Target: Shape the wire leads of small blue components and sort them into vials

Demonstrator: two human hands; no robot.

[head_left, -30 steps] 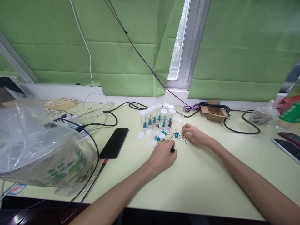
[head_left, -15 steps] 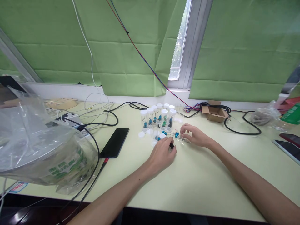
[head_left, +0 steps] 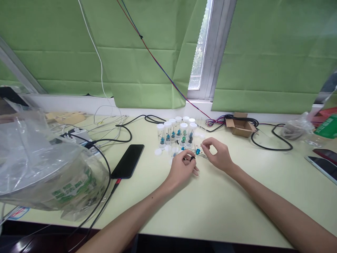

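A pale yellow-green worktop [head_left: 210, 207] is shown from above, with two bare hands held over its middle. The fingers of the left hand [head_left: 183, 167] are loosely curled; a dark item [head_left: 192, 159] is seen at them, though whether it is gripped or worn cannot be told. The right hand [head_left: 218, 154] is raised a little, its thumb and forefinger brought almost together; whether anything fine is pinched there cannot be told.

Between the two sets of fingers, and just beyond them, a blue part [head_left: 197, 151] is laid on the worktop, with thin metal pieces [head_left: 204, 156] near the right fingertips. Beyond the left fingers, clear tubes [head_left: 183, 134] with white caps are stood upright in a cluster, blue, green and dark parts seen inside. Loose caps [head_left: 158, 151] are scattered to the left of the fingers.

Farther left, a dark phone [head_left: 127, 161] is laid, then a bulky clear bag [head_left: 73, 189]. Beyond the right fingers, an open carton [head_left: 242, 131] is placed beside looped black cable [head_left: 279, 149]; at far right, a green-labelled bottle [head_left: 328, 128] is partly cut off. Behind everything, the window [head_left: 198, 63] is mostly covered by green blinds [head_left: 65, 63], crossed by red and blue wires [head_left: 163, 69].
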